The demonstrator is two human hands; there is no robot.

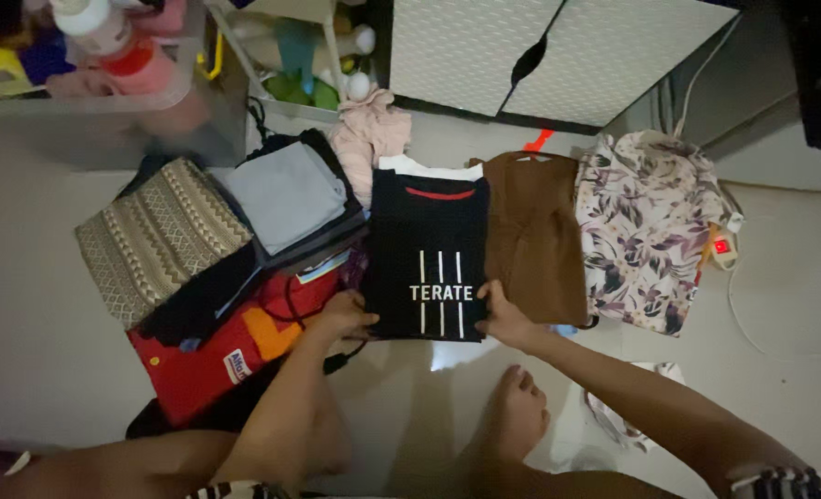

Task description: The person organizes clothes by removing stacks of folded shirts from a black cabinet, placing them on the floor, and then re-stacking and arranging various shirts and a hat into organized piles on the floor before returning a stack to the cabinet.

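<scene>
Both hands (424,319) on black shirt (429,249)

Dim room, pale tiled floor (41,305), white cabinet doors (540,46) at the back

The folded shirt (427,254) is black with white stripes, white letters and a red line. The garment (535,236) beside it is brown. The blouse (646,226) has purple flowers on cream. The cushion (156,236) has a beige woven pattern.
</scene>
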